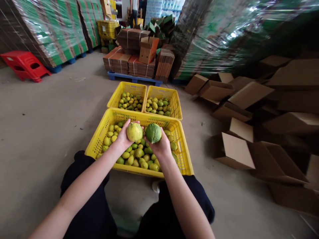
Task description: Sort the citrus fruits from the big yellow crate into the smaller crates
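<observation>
Head view: the left hand (126, 135) cups a rounded yellow-green fruit (135, 132), the right hand (162, 145) a bumpy green fruit (153, 133); their long axes I can't tell.

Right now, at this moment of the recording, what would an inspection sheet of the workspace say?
Surface: grey floor, visible around the crates.
Things at work: front yellow crate with yellow and green fruit; rear left crate and rear right crate hold similar fruit.
Clutter: open cardboard boxes heaped at right.
Hands: left hand holds a yellowish fruit, right hand a green fruit, both over the front crate.
Cables: nothing seen clearly.
Surroundings: plastic-wrapped stacks, cardboard bundles on a blue pallet, red stool, a person standing behind.
</observation>
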Demonstrator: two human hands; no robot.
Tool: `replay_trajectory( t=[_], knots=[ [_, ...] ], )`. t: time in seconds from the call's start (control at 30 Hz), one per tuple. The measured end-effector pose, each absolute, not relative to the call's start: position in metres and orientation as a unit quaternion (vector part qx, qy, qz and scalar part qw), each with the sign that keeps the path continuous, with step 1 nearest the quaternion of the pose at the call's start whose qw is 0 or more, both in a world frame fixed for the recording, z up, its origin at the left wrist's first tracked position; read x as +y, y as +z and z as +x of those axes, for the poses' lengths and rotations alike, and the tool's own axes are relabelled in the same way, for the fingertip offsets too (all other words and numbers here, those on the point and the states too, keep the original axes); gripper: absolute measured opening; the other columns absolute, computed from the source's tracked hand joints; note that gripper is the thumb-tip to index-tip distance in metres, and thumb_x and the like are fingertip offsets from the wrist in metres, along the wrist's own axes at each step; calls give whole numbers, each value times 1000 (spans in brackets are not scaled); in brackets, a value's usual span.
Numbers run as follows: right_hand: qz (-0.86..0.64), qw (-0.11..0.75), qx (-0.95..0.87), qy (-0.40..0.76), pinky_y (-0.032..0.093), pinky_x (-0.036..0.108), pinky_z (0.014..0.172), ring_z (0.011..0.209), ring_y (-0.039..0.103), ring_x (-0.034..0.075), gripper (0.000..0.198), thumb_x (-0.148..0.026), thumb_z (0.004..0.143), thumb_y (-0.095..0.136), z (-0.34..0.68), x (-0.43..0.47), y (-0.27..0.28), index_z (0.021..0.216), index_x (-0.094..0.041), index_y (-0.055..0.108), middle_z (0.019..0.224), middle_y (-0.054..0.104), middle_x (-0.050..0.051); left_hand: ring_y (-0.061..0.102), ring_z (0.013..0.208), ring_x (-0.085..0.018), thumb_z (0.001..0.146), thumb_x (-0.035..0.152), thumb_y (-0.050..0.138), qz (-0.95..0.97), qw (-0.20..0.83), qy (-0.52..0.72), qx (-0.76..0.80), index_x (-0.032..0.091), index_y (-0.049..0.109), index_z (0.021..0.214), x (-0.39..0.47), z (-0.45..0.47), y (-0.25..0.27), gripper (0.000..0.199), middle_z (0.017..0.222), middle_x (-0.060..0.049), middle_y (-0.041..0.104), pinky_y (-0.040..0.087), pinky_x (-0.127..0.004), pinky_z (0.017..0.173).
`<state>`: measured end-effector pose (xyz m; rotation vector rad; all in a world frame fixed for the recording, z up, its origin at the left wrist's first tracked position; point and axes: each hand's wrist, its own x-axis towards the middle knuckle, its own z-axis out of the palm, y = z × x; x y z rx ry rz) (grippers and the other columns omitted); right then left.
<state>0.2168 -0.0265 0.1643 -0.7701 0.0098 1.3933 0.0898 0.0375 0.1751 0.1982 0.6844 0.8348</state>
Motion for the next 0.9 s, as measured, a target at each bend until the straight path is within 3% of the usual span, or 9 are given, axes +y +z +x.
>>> replay_trajectory(
  t=[0.07, 0.2, 0.33, 0.5, 0.57, 0.7, 0.77, 0.9],
  knots=[
    [-335, 686, -21, 645, 60, 33, 55, 68, 71, 22, 33, -44, 90, 52, 217, -29, 166, 86, -15, 67, 72, 73, 8, 68, 62, -17, 93, 41, 44, 67, 861, 381, 330, 12, 66, 87, 36, 88, 175, 38, 69, -9, 69, 58, -29, 60],
    [-313, 691, -57, 649, 58, 30, 53, 74, 71, 23, 24, -33, 79, 55, 218, -34, 169, 91, -15, 68, 79, 74, 7, 70, 71, -22, 86, 32, 48, 51, 859, 398, 317, 10, 64, 91, 36, 84, 177, 28, 73, -11, 69, 60, -34, 66],
    [-281, 721, -68, 629, 60, 34, 59, 79, 71, 23, 33, -31, 75, 52, 220, -30, 169, 100, -17, 67, 90, 74, 8, 71, 80, -25, 84, 30, 45, 43, 871, 401, 282, 8, 63, 97, 38, 81, 184, 32, 81, -15, 70, 61, -35, 67],
    [-235, 752, -82, 610, 54, 27, 53, 70, 68, 18, 30, -35, 79, 54, 223, -19, 167, 104, -22, 64, 92, 75, 4, 68, 68, -18, 88, 35, 49, 84, 891, 380, 235, 14, 65, 93, 38, 81, 186, 27, 83, -9, 71, 55, -25, 52],
    [-208, 774, -82, 592, 57, 30, 60, 69, 67, 17, 29, -34, 78, 54, 220, -15, 165, 103, -23, 64, 88, 74, 2, 67, 65, -16, 88, 35, 49, 90, 885, 399, 222, 16, 65, 89, 38, 83, 183, 25, 80, -6, 71, 55, -25, 54],
    [-183, 800, -52, 569, 56, 43, 86, 86, 69, 20, 24, -35, 79, 54, 211, -11, 162, 97, -23, 64, 88, 73, 1, 70, 85, -18, 86, 28, 49, 47, 863, 463, 195, 18, 67, 87, 37, 94, 175, 20, 80, -4, 72, 57, -31, 80],
    [-180, 801, -38, 569, 54, 45, 90, 87, 69, 20, 22, -37, 80, 52, 207, -10, 163, 93, -23, 64, 89, 73, 2, 70, 91, -18, 85, 24, 49, 37, 855, 481, 188, 19, 67, 88, 35, 99, 174, 20, 85, -4, 74, 56, -30, 83],
    [-179, 800, -20, 572, 55, 43, 89, 77, 67, 18, 19, -36, 78, 52, 200, -10, 165, 85, -23, 63, 83, 71, 1, 70, 82, -16, 81, 20, 52, 22, 840, 509, 186, 18, 68, 82, 31, 104, 174, 16, 83, -4, 74, 55, -27, 81]
  ],
)
